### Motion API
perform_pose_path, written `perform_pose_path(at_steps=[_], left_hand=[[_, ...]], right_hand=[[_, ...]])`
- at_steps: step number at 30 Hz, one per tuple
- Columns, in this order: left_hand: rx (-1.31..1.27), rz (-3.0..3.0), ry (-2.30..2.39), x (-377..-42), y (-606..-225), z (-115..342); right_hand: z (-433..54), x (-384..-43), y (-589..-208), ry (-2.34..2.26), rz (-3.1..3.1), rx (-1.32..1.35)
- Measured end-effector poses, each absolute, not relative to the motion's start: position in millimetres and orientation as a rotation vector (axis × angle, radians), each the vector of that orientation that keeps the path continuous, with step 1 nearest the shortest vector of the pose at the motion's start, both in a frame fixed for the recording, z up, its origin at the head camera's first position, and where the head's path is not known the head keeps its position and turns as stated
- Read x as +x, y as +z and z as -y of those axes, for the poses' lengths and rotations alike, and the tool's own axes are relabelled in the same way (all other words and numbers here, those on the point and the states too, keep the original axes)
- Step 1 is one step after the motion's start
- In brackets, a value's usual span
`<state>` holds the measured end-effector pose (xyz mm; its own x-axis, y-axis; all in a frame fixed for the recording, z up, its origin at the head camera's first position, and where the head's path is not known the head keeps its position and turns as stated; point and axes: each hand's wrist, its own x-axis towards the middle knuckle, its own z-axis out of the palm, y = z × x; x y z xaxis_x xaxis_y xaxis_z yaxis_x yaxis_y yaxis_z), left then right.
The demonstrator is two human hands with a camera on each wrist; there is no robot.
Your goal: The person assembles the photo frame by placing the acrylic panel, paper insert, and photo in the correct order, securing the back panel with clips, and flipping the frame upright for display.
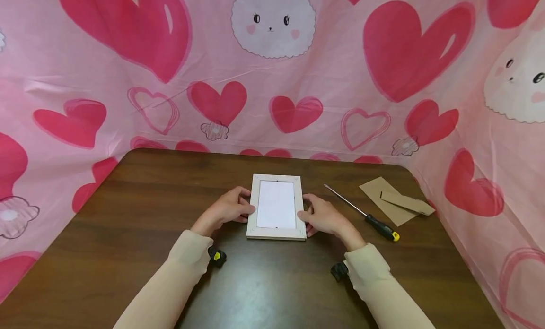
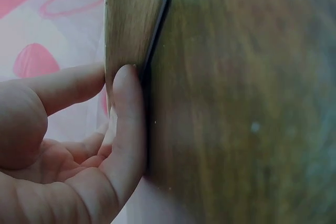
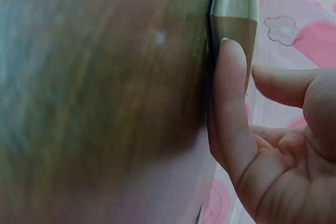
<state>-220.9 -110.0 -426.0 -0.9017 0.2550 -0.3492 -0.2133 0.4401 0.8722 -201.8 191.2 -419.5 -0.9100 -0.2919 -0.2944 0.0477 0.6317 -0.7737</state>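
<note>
A pale wooden picture frame (image 1: 276, 233) with a white sheet (image 1: 276, 204) inside lies face up on the table in the head view. My left hand (image 1: 227, 206) grips its left side, thumb on the front border and fingers along the edge. On the opposite side my right hand (image 1: 325, 217) holds it the same way. The left wrist view shows the frame's thick wooden edge (image 2: 131, 30) with a fingertip against it. A finger likewise lies along the edge (image 3: 233, 27) in the right wrist view. The frame stays low over the tabletop.
To the right of the frame lies a screwdriver (image 1: 381, 226) with a black and yellow handle. Beyond it sits a brown cardboard sheet (image 1: 373, 189), with a narrow cardboard strip (image 1: 404, 201) across it. A pink heart-patterned cloth (image 1: 255, 73) surrounds the dark wooden table (image 1: 127, 253).
</note>
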Motion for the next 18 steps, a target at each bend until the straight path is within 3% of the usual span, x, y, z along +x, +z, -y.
perform_pose_path(at_steps=[8,18], left_hand=[[0.021,-2.241,1.460,-220,-424,113],[0.043,-2.248,1.456,-221,-425,110]], right_hand=[[-216,-212,-401,-1.163,-2.614,-0.375],[-297,-225,-375,-0.919,-3.031,-0.360]])
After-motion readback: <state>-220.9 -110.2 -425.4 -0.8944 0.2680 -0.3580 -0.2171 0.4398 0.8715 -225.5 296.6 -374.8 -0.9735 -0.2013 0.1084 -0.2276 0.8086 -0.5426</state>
